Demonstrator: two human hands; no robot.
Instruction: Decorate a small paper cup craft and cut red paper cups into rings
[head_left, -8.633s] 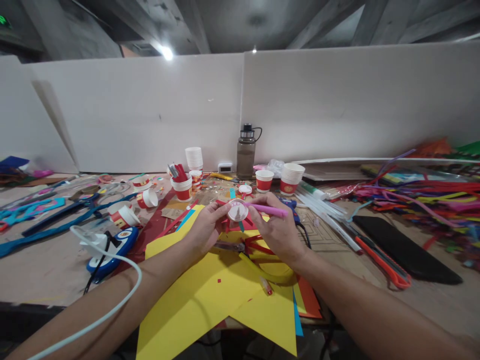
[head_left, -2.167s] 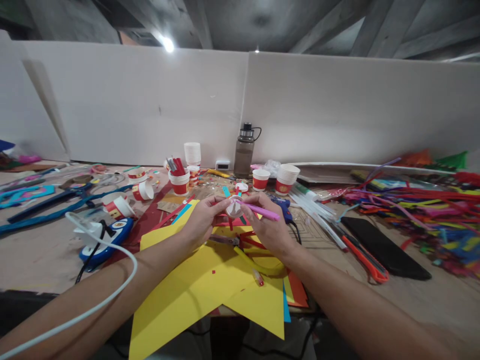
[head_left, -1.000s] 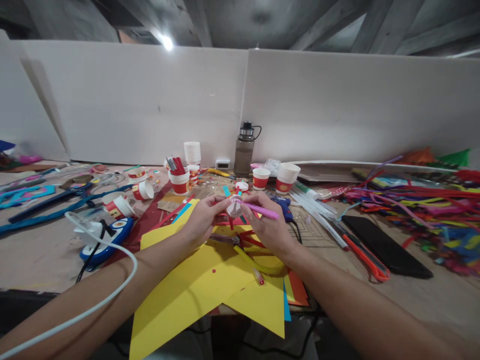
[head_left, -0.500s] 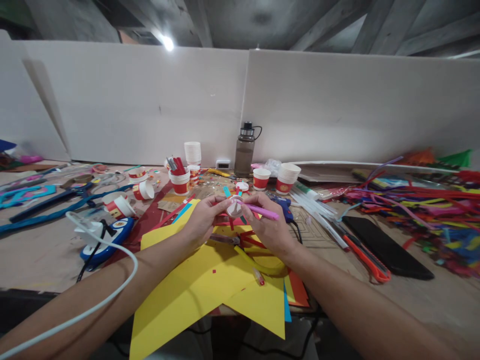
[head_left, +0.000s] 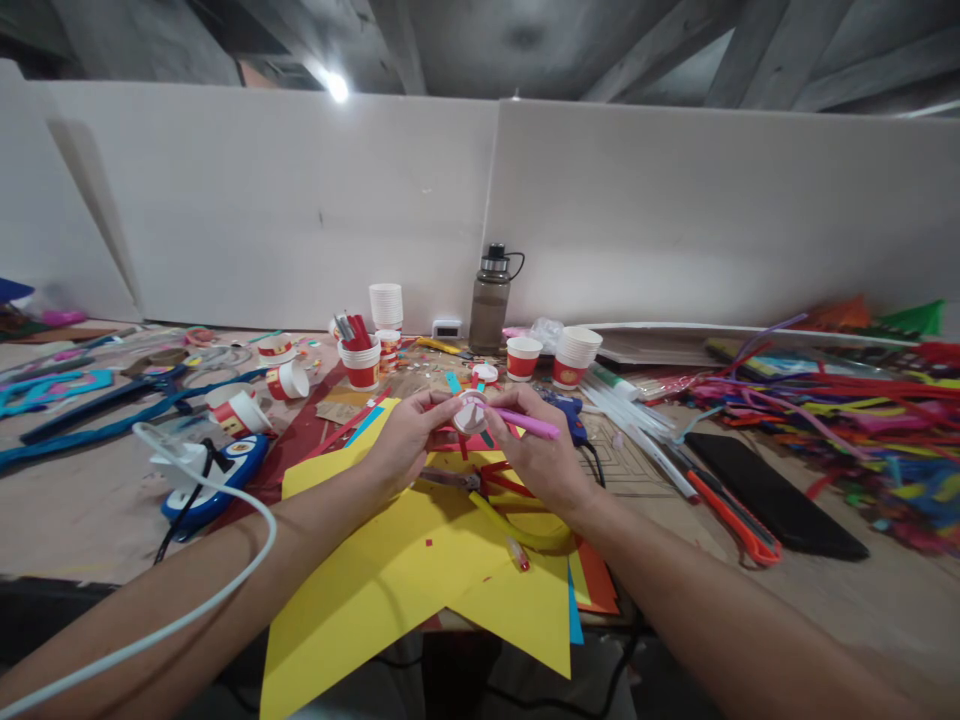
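Above the yellow paper (head_left: 352, 590), a small round white paper cup piece (head_left: 470, 415) is held between both hands, with blue, red and green strips sticking out around it. The thumb and fingers of my left hand (head_left: 405, 440) are closed on its left edge. My right hand (head_left: 536, 455) is closed around a slim pink stick (head_left: 531, 423), whose inner end touches the white face; I cannot make out its exact kind. Beneath the hands lie red strips, a bent yellow strip (head_left: 525, 532) and a red-tipped pen (head_left: 519, 555).
Paper cups (head_left: 576, 358), a cup of pens (head_left: 360, 362) and a water bottle (head_left: 490, 300) stand behind. To the right are a blue glue gun (head_left: 568, 415), an orange cutter (head_left: 739, 520), a black phone (head_left: 776, 495) and colourful strips. A white cable (head_left: 255, 570) crosses my left forearm.
Almost nothing differs. Both hands keep the same grip on the cup piece and the pink stick, with only a very slight shift.
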